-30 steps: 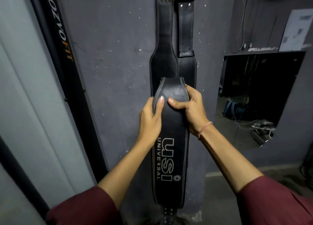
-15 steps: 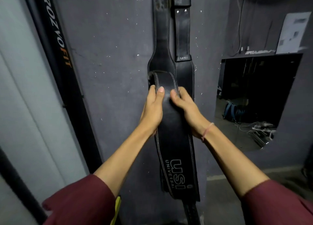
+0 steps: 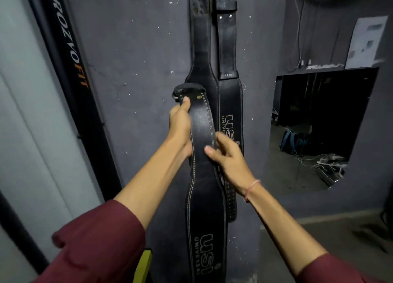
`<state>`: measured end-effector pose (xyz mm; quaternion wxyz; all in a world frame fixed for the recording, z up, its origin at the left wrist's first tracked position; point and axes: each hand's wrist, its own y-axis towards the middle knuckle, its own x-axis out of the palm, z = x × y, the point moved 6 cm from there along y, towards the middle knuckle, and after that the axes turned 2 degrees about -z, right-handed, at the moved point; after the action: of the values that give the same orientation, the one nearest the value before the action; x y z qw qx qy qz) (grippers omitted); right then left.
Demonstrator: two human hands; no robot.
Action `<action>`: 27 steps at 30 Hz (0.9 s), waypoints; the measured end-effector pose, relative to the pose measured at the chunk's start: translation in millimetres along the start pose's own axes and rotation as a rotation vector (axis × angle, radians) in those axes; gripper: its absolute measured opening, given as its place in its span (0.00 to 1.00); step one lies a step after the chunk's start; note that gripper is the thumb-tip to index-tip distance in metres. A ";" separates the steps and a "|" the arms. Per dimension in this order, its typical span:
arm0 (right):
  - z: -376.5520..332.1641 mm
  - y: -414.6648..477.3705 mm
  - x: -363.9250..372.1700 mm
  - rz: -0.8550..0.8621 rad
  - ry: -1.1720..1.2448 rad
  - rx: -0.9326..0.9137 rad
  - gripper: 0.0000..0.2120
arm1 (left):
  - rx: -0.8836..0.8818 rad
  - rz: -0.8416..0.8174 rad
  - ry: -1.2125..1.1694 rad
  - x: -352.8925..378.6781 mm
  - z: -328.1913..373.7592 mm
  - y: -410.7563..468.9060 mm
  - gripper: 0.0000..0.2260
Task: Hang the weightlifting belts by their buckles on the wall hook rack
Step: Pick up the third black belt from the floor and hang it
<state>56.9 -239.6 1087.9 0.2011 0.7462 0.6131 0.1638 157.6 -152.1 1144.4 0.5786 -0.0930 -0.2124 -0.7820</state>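
Mid-lift: my left hand (image 3: 179, 123) grips the USI belt (image 3: 202, 176) just under its buckle (image 3: 188, 89), right hand (image 3: 226, 157) pinches it lower down, so next I've gotta raise that buckle to a hook out of shot above my hands, beside the two hung belts (image 3: 201, 55).

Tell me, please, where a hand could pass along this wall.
Widest: bare wall between the post and the left hung belt. Narrower: between the right hung belt and the opening. Crowded: left hand and right hand grip a third belt there.
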 end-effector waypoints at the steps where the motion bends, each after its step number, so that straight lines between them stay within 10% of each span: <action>1: 12.5 -13.3 0.2 -0.001 -0.020 0.047 0.12 | 0.046 -0.010 0.005 -1.9 -1.5 2.0 0.26; 17: -48.7 61.8 8.0 0.206 -0.230 -0.196 0.13 | 0.517 -0.003 0.535 2.6 19.4 -36.7 0.16; 27: -46.9 71.8 -24.7 0.550 -0.051 -0.186 0.16 | 0.357 -0.119 0.710 -37.9 -90.5 -76.7 0.24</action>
<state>90.0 -271.2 1164.5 0.2319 0.8667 0.3650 0.2488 106.2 -140.6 1031.6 0.5767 0.2975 -0.1368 -0.7485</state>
